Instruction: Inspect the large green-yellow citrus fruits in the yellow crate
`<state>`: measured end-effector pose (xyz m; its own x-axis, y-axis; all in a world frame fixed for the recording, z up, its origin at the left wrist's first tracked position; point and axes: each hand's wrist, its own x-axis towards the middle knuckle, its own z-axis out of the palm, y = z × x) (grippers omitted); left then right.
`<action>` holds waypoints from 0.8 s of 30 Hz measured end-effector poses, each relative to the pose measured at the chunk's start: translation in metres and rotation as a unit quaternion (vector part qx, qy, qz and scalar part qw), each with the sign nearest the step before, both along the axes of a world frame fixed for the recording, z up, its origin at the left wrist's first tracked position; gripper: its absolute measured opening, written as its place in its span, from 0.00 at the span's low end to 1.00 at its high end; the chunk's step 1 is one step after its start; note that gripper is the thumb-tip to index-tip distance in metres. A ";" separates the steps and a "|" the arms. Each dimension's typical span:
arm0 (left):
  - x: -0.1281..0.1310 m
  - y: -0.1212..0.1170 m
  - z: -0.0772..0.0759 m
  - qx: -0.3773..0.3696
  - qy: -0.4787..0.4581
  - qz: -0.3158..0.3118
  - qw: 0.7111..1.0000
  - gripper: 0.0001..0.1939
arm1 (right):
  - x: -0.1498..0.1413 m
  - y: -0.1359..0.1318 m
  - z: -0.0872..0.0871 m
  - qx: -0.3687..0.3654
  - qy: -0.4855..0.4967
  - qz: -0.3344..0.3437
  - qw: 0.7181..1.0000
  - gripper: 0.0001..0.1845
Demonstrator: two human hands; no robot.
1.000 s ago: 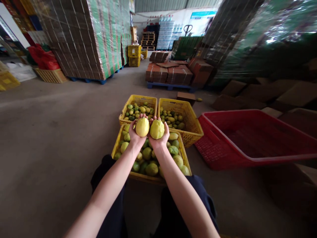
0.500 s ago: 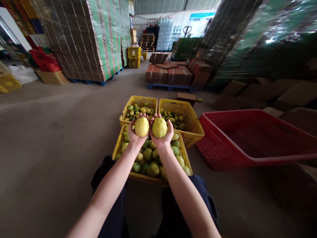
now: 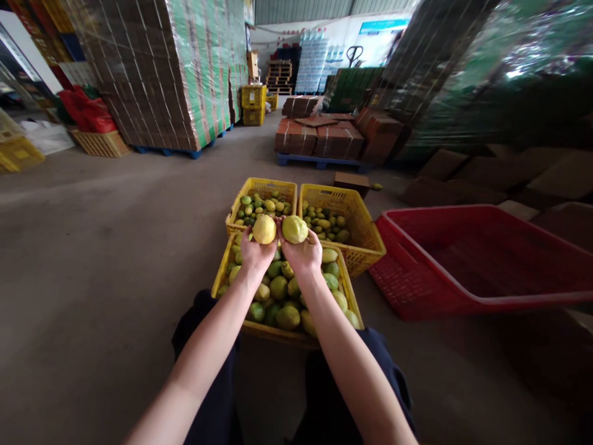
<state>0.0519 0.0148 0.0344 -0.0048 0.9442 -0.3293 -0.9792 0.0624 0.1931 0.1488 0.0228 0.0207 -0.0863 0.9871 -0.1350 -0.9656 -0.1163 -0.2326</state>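
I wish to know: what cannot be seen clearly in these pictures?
Head view:
Underside of the yellow fruit: hidden by the left hand.
Underside of the greener fruit: hidden by the right hand.
Parts of the near crate: behind both arms.
Red crate, right end: cut off by picture edge.
Writing on the blue banner: too small.

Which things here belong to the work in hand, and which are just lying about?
Seemingly in use:
left hand, holding yellow fruit
right hand, holding greenish fruit
three nearby fruit crates

Apparently lying about:
red basket
boxes on blue pallet
wooden pallets
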 end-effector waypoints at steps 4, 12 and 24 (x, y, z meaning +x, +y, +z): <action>0.001 -0.003 0.003 0.005 0.003 -0.022 1.000 0.21 | 0.000 -0.001 -0.004 0.001 0.006 -0.003 1.000 0.19; 0.000 -0.011 0.003 0.012 0.003 -0.024 1.000 0.16 | 0.002 -0.010 0.000 -0.012 -0.004 -0.005 1.000 0.18; 0.002 -0.012 0.003 0.006 -0.019 -0.013 1.000 0.19 | -0.001 -0.008 -0.007 -0.029 0.017 -0.061 0.998 0.21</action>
<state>0.0535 0.0027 0.0376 0.0321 0.9475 -0.3181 -0.9841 0.0857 0.1559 0.1478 0.0152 0.0139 0.0294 0.9813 -0.1904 -0.9804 -0.0088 -0.1967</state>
